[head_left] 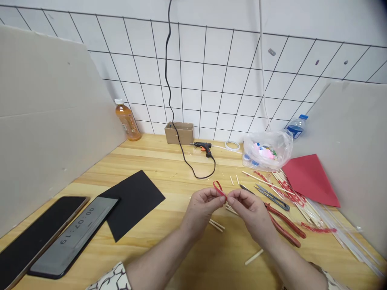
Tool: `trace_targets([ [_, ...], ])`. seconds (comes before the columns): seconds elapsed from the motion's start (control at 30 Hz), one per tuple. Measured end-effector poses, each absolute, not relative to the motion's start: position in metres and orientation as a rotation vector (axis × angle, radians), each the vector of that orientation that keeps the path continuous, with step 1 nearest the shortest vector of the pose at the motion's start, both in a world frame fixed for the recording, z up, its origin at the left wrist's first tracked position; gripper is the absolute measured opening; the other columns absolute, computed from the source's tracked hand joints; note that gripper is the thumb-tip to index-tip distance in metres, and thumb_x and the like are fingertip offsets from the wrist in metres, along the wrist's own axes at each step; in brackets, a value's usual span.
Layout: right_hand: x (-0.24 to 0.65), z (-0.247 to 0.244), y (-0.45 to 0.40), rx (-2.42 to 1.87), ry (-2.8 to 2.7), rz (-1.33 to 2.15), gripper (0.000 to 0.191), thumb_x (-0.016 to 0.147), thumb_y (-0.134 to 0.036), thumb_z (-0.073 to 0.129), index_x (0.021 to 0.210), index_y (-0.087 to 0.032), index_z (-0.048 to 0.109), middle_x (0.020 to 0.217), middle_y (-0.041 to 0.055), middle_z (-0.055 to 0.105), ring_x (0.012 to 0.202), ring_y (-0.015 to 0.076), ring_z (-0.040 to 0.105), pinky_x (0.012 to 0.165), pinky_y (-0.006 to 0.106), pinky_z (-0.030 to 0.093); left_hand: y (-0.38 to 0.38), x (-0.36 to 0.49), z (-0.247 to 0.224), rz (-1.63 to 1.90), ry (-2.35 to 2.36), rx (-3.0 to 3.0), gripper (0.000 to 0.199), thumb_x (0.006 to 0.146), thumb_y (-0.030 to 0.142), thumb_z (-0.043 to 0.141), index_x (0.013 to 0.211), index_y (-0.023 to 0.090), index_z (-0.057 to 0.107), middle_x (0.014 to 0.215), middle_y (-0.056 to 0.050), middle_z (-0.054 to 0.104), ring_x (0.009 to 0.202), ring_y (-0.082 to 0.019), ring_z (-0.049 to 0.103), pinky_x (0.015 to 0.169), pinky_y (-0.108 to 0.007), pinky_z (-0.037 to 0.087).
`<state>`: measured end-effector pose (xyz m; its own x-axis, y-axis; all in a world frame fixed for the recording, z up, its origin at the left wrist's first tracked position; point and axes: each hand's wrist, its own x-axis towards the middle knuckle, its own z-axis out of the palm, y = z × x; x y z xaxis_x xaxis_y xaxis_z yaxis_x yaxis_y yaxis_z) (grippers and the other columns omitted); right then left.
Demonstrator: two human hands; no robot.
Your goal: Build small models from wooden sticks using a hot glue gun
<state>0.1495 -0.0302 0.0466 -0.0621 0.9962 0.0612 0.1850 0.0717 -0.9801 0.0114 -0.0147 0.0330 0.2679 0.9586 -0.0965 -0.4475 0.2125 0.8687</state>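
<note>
1. In the head view, a narrow red strip [220, 189] is curving up into a small loop above the middle of the worktop [151, 157], its lower part disappearing between the fingertips
2. The left hand [199, 207] is pinching the strip between thumb and fingers just below the loop
3. The right hand [254, 211] is meeting it there, its thumb and finger pressing together on what is looking like the strip's end; the two hands are almost touching
4. The step in hand is seeming to be one of bending and shaping the strip, with both ends being brought together
5. The next move is probably calling for a firm, fine pinch where the ends are meeting, since a loose grip could be letting the loop spring open
6. Pale sticks [217, 224] are lying below and between the hands, and one loose stick [254, 257] is resting nearer the person
7. Red-handled pliers [284, 233] are lying just beside the right hand, partly behind it, with small scissors [273, 197] resting beyond them
8. Black card [133, 205] is lying to the left, a phone [75, 235] showing a timer partly covering its edge
9. A glue gun [206, 147] is lying near the wall, well apart from the hands
</note>
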Motion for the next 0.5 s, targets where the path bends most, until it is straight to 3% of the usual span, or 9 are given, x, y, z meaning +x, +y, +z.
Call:
trace_targets([
  [0.1, 0.177, 0.059, -0.024, -1.396, -1.598, 0.976, 0.022, 0.075, -0.041, 0.056, 0.076, -0.019, 0.061, 0.071, 0.002, 0.061, 0.067, 0.0167, 0.054, 0.062, 0.028, 0.04, -0.012, 0.011, 0.03, 1.106, 0.773, 0.826, 0.015, 0.061, 0.024, 0.072, 0.065, 0.011, 0.065, 0.062, -0.002, 0.063, 0.062, -0.01, 0.053, 0.067, -0.023, 0.04],
  [0.3, 0.261, 0.057, -0.007, -2.264, -1.829, 0.265, 0.013, 0.071, -0.033, 0.054, 0.072, -0.022, 0.06, 0.071, 0.0054, 0.065, 0.067, 0.0222, 0.056, 0.054, 0.029, 0.034, -0.009, 0.009, 0.03, 1.091, 0.803, 0.761, 0.014, 0.06, 0.022, 0.073, 0.065, 0.011, 0.065, 0.062, -0.002, 0.065, 0.062, -0.01, 0.056, 0.066, -0.023, 0.041],
  [0.5, 0.279, 0.042, -0.002, -2.518, -1.955, 0.278, 0.017, 0.069, -0.032, 0.053, 0.08, -0.021, 0.061, 0.082, 0.0081, 0.066, 0.073, 0.0234, 0.059, 0.054, 0.028, 0.034, -0.008, 0.007, 0.029, 1.086, 0.8, 0.729, 0.014, 0.06, 0.021, 0.073, 0.065, 0.011, 0.065, 0.064, -0.003, 0.066, 0.062, -0.01, 0.057, 0.066, -0.022, 0.043],
])
